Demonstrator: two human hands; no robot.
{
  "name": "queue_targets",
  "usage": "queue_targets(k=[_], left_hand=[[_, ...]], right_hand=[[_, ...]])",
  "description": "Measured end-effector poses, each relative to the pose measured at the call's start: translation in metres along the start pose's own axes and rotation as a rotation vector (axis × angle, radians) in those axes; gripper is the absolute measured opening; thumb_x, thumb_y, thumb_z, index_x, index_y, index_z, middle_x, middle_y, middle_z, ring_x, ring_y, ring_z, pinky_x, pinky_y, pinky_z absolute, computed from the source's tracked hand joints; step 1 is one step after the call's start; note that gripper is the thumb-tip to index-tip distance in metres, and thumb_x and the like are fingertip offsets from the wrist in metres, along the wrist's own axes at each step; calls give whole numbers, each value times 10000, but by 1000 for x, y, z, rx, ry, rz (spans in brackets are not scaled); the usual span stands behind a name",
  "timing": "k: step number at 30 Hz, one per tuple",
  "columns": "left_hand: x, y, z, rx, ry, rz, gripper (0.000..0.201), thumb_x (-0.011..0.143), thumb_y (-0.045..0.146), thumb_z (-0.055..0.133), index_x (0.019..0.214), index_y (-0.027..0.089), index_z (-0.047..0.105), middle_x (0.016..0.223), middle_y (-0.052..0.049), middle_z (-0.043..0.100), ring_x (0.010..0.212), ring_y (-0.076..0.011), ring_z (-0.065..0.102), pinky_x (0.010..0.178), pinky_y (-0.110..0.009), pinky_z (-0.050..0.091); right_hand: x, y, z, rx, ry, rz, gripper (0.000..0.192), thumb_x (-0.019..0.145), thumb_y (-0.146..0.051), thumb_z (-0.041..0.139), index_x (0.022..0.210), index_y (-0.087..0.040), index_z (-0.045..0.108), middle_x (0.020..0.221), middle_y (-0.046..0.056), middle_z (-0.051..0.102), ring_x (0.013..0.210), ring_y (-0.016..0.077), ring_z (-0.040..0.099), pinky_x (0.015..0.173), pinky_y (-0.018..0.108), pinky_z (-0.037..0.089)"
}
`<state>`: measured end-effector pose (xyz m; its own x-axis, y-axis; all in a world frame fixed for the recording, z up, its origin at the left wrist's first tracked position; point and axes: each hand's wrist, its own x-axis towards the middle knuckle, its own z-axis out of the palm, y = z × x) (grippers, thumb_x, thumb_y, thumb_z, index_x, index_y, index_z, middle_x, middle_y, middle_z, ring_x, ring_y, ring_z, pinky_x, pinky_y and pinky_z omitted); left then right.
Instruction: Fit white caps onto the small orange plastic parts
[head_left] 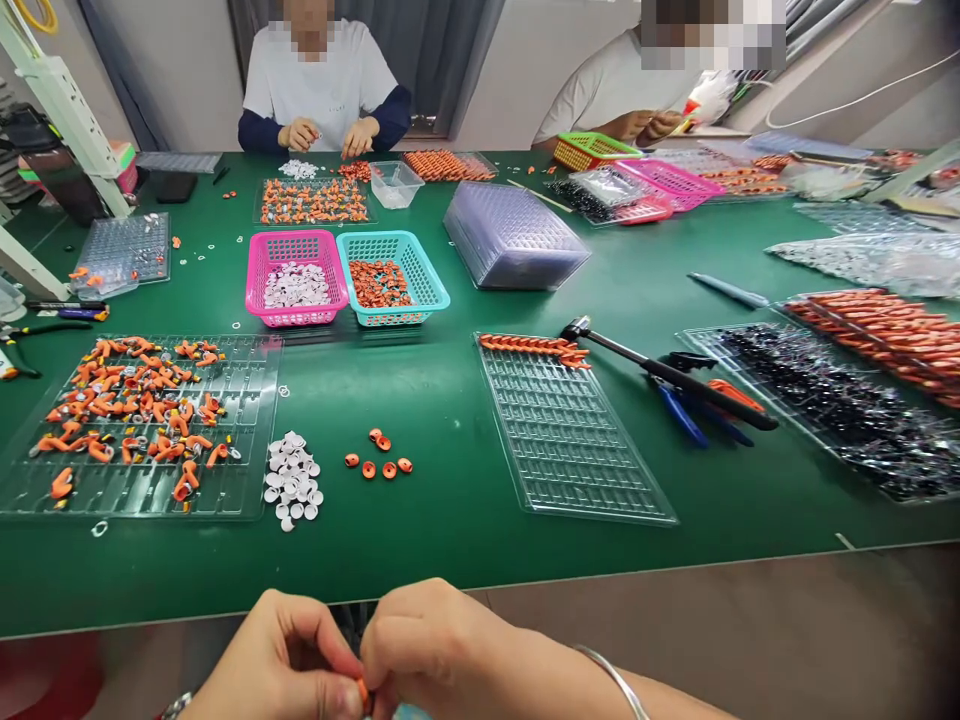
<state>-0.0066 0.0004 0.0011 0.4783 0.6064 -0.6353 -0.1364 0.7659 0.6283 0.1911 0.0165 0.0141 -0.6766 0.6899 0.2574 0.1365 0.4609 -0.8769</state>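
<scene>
we find the left hand (281,665) with thumb and forefinger pinched tight on a small orange piece (363,692). the right hand (431,640) is curled against the same piece; its fingertips are partly hidden, so we cannot tell how firmly they close. the piece sits between both hands at the bottom of the view, short of the near edge of the green table (420,550).

we judge a drop the main risk: the piece is small, little of it is held, and a slip there could send it to the floor. the loose orange caps (389,470) lie just beside the white discs (294,485), with no rim between; a brushing wrist could scatter or mix them. the bangle (611,680) on the right wrist could knock things too.

we note faint lettering on a co-worker's white shirt (315,90), too small to read. we can read no brand or label elsewhere.
</scene>
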Motion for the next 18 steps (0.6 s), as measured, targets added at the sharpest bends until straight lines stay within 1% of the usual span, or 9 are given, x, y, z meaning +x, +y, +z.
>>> queue_targets(k=[5, 8, 11, 13, 15, 18], left_hand=[[7, -7, -4, -14, 22, -11, 392, 445, 382, 964, 551, 137, 677, 484, -32, 718, 381, -115, 600, 403, -195, 440], [7, -6, -1, -28, 67, 35, 374, 497, 378, 951, 580, 137, 677, 508, -31, 727, 415, -120, 615, 435, -202, 449], [4, -3, 2, -39, 73, 76, 362, 539, 388, 936, 595, 137, 680, 506, -20, 718, 445, -119, 616, 459, -202, 445], [3, -1, 3, -36, 61, 41, 366, 527, 378, 941, 595, 140, 670, 502, -17, 716, 444, -124, 624, 461, -205, 446], [3, 2, 4, -37, 34, -13, 389, 503, 365, 952, 607, 145, 650, 516, -22, 727, 445, -136, 646, 459, -206, 455], [5, 4, 4, -42, -24, -62, 492, 434, 399, 972, 644, 163, 593, 518, -15, 722, 431, -138, 644, 424, -189, 437]], right_hand=[[-3, 5, 10, 50, 52, 24, 327, 936, -82, 424, 673, -203, 577, 629, 22, 744, 564, 114, 684, 562, 170, 508], [-4, 8, 19, 104, 124, 63, 301, 938, -102, 474, 665, -204, 551, 637, 28, 765, 576, 117, 703, 579, 175, 521], [-4, 8, 22, 123, 194, 106, 298, 947, -140, 503, 661, -199, 561, 650, 32, 773, 572, 119, 713, 581, 185, 540], [-2, 4, 18, 167, 162, 146, 279, 954, -146, 513, 696, -196, 605, 680, 21, 784, 599, 116, 734, 591, 180, 555], [0, -2, 10, 217, 78, 170, 260, 960, -128, 508, 761, -195, 661, 720, 11, 795, 644, 115, 758, 604, 166, 567], [2, -10, -2, 217, -3, 163, 274, 966, -122, 507, 801, -194, 714, 732, 4, 799, 689, 119, 773, 619, 148, 572]])
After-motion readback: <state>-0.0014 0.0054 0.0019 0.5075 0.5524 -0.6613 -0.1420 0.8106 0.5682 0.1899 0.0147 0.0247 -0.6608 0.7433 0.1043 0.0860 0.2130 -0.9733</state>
